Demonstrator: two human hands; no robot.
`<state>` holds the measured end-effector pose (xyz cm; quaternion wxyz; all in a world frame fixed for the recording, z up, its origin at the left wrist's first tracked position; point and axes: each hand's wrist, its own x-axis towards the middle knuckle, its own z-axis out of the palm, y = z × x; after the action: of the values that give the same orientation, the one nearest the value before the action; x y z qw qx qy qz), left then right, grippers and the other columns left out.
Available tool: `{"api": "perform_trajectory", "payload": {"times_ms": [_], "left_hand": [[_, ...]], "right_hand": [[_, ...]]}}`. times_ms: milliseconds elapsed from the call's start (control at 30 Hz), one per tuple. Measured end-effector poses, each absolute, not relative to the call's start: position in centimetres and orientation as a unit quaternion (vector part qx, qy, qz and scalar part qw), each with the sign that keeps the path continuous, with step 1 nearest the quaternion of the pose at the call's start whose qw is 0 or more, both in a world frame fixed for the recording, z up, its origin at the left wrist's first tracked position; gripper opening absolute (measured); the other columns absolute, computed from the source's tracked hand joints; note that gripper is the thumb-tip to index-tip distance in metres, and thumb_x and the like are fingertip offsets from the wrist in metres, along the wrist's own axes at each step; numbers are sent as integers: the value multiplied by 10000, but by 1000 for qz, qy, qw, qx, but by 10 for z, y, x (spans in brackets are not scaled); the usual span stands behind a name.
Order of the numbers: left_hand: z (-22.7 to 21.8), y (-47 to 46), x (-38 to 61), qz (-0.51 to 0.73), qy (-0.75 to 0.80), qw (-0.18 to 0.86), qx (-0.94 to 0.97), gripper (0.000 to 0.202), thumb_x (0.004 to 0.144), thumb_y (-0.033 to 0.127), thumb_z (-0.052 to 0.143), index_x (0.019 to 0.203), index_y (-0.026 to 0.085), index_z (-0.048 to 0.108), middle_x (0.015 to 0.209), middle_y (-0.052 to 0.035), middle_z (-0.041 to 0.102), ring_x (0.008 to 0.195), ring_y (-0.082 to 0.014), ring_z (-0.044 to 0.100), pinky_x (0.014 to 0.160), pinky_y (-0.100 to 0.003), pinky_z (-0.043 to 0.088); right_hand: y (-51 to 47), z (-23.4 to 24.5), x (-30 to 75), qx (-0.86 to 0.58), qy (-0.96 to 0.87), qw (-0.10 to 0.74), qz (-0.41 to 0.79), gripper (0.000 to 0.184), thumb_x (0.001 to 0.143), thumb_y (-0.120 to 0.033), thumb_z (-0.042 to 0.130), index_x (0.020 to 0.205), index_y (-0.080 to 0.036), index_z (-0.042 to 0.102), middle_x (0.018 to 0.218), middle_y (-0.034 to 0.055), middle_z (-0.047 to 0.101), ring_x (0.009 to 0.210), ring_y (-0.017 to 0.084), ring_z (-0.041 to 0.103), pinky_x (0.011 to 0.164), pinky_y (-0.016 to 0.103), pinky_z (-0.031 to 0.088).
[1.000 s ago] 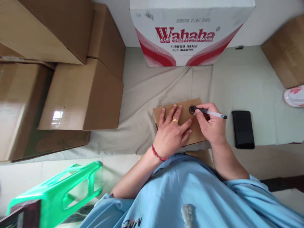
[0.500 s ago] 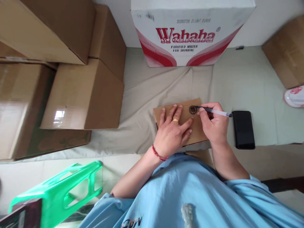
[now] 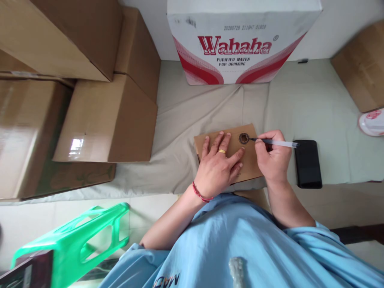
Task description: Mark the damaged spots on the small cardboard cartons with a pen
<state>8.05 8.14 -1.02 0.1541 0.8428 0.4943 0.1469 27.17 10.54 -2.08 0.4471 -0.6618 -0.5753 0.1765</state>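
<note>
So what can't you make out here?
Head view:
- Round dark spot at the tip of the pen in the right hand: too small to identify.
- Cardboard piece: partly hidden under the left hand.
- Red-and-white object: cut off by the right edge.
- Green stool: cut off at the bottom-left.

The white box [image 3: 240, 40] had a big red word on it, "Wahaha", with a small ® beside it. Under that stood small red words: "PURIFIED WATER FOR DRINKING". Near its top was a grey stamp that began "20260726"; the rest was hard to read. The blue shirt [image 3: 240, 236] had dark letters, cut off at the edge.
</note>
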Motion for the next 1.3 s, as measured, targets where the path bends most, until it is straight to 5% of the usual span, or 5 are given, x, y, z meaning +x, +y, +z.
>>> {"api": "perform_trajectory", "payload": {"times_ms": [333, 600, 933, 1167, 1300], "left_hand": [[-10, 81, 81, 148, 496, 158, 841, 422, 1091, 426, 614, 1481, 312, 727, 1715, -239, 485, 1652, -457, 400, 1310, -787, 291], [-10, 81, 80, 147, 496, 171, 839, 423, 1084, 421, 627, 1482, 318, 725, 1726, -213, 480, 1663, -447, 379, 1321, -785, 268], [-12, 81, 79, 155, 487, 166, 843, 394, 1083, 408, 626, 1439, 293, 750, 1709, -220, 499, 1652, -443, 400, 1323, -775, 280], [-13, 81, 78, 166, 484, 166, 843, 393, 1077, 395, 631, 1438, 290, 745, 1702, -207, 509, 1648, -437, 403, 1315, -780, 293], [-13, 81, 78, 165, 483, 170, 843, 391, 1080, 390, 624, 1439, 292, 744, 1702, -213, 507, 1645, -442, 406, 1305, -793, 297]], "right_hand": [[103, -17, 271, -611, -630, 433, 205, 39, 904, -251, 649, 866, -247, 639, 655, -49, 606, 529, 124, 506, 522, 258, 429], [100, -24, 284, -608, -615, 479, 151, 290, 1096, -462, 584, 1221, -228, 702, 979, 62, 797, 821, 193, 765, 766, 335, 617], [88, -44, 344, -711, -689, 124, 63, 442, 951, -202, 552, 1337, -246, 761, 1079, 93, 800, 867, 253, 731, 733, 352, 542], [41, -44, 405, -790, -606, 94, -7, 831, 959, -532, 586, 1632, -58, 470, 1434, 309, 640, 1320, 467, 583, 1107, 634, 470], [12, -54, 426, -837, -544, 42, 34, 1102, 894, -781, 591, 1621, 26, 407, 1512, 396, 546, 1356, 546, 540, 1129, 673, 433]]}}
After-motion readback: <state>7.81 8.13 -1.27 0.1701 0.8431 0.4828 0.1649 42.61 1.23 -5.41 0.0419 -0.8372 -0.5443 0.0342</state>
